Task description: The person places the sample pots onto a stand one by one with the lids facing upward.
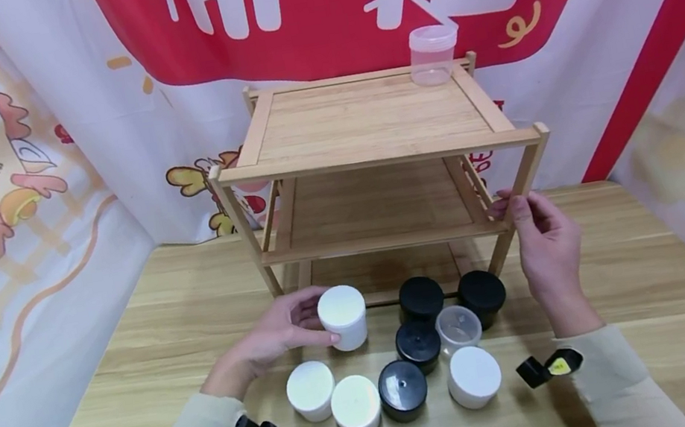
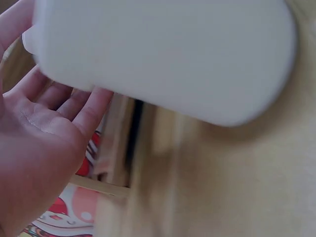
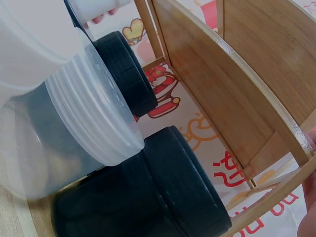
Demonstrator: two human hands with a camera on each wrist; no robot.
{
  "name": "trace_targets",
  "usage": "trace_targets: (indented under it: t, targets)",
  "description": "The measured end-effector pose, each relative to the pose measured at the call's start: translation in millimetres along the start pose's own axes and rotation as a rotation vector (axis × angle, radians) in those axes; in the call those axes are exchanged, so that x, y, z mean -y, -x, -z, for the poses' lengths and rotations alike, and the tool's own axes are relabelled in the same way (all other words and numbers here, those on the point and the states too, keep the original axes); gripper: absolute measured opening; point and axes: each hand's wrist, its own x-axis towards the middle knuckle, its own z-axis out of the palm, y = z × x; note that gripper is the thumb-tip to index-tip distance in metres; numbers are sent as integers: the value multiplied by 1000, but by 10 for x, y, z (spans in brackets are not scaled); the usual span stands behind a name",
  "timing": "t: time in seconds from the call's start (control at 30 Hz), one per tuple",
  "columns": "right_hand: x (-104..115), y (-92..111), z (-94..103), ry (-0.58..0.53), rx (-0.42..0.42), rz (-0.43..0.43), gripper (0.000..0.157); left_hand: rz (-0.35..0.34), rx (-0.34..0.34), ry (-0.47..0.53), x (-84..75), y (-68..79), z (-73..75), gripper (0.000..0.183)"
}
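My left hand (image 1: 289, 326) grips a white lidded jar (image 1: 343, 317) in front of the shelf's lower left side, thumb at its near side. In the left wrist view the same jar (image 2: 163, 54) fills the top, blurred, with the palm beside it. My right hand (image 1: 547, 240) pinches the right front post of a three-tier wooden shelf (image 1: 374, 158). Just left of that hand stand black lidded jars (image 1: 481, 292) and a clear jar (image 1: 459, 328). Only a sliver of the right hand (image 3: 307, 212) shows in the right wrist view.
Two white jars (image 1: 357, 406) stand at the front left, beside a black jar (image 1: 403, 390). Another white jar (image 1: 474, 376) is at the front right. A clear jar (image 1: 433, 55) sits on the top tier's back right corner. Printed cloth (image 1: 59, 102) hangs behind the wooden table (image 1: 666, 280).
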Motion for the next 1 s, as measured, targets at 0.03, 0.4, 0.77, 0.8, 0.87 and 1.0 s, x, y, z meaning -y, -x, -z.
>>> trace_targets:
  t: [0.03, 0.4, 0.77, 0.8, 0.87, 1.0]
  targets:
    - [-2, 1, 1, -3, 0, -2, 37, -13, -5, 0, -41, 3, 3, 77]
    - [-6, -2, 6, -2, 11, 2, 38, -151, -8, -20, -592, 98, -107, 68]
    - [6, -1, -9, -2, 8, -4, 37, -255, -6, -25, -1234, 224, -259, 61]
    - [6, -2, -9, -4, 6, 0, 38, -258, -8, -29, -1286, 235, -266, 61]
    - [8, -3, -9, -14, 2, 4, 39, -260, -11, -31, -1382, 254, -280, 61]
    - [13, 2, -4, -7, 4, 1, 41, -265, -18, -28, -1560, 283, -308, 61]
